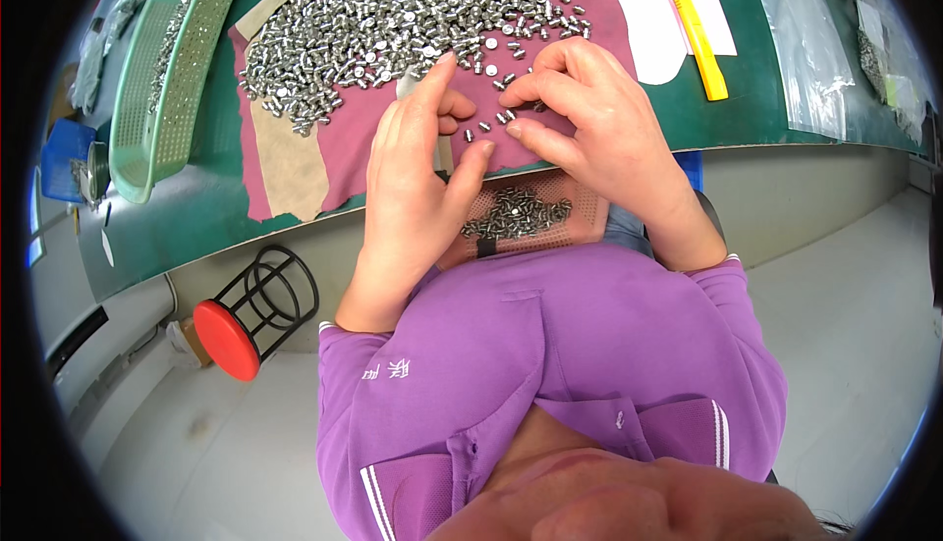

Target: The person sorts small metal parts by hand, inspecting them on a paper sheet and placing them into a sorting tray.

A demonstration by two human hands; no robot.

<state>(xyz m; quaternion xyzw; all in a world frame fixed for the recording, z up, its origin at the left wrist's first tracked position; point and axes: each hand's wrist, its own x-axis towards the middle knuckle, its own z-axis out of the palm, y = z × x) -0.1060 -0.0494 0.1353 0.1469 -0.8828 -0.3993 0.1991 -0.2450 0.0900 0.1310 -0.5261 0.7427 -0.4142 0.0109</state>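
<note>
On the maroon cloth [295,163] at upper centre, our left hand [417,183] and right hand [589,124] pinch small, hard, slippery metal studs [393,16] narrowly between fingertips.

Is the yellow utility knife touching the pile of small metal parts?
Apart. The head view shows the yellow utility knife on white paper, with bare green table between it and the pile of metal parts.

One head camera looks steeply down, close above the green table [196,217]. The fisheye rim bends its edge.
</note>
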